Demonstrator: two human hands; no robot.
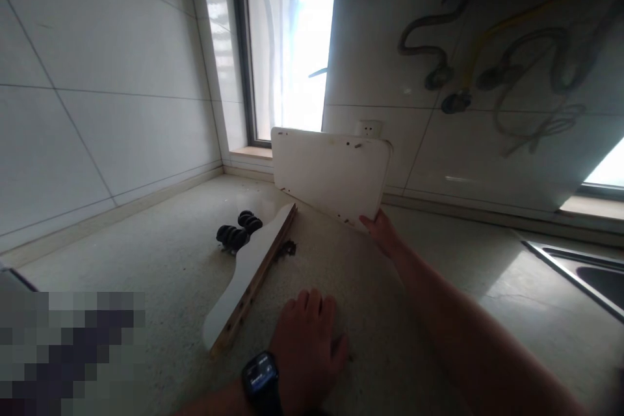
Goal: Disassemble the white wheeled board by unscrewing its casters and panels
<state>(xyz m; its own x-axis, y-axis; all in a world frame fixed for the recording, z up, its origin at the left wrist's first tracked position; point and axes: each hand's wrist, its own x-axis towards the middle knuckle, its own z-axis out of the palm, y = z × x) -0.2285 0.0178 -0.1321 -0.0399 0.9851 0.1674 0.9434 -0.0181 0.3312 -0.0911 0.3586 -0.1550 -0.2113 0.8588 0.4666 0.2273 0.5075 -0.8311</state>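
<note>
My right hand grips the lower right corner of a white board with rounded corners. The board stands tilted on its edge near the wall, and small pegs and holes show near its corners. Palm down over the counter, my left hand has its fingers apart and holds nothing; a dark watch is on that wrist. To its left lies a curved white panel with a brown edge that has holes. Beside the panel are black casters, and on its other side lie small dark pieces, perhaps screws.
The pale countertop meets tiled walls. A window and a wall socket are behind the board. Hoses and valves hang on the right wall. A metal sink sits at the right edge.
</note>
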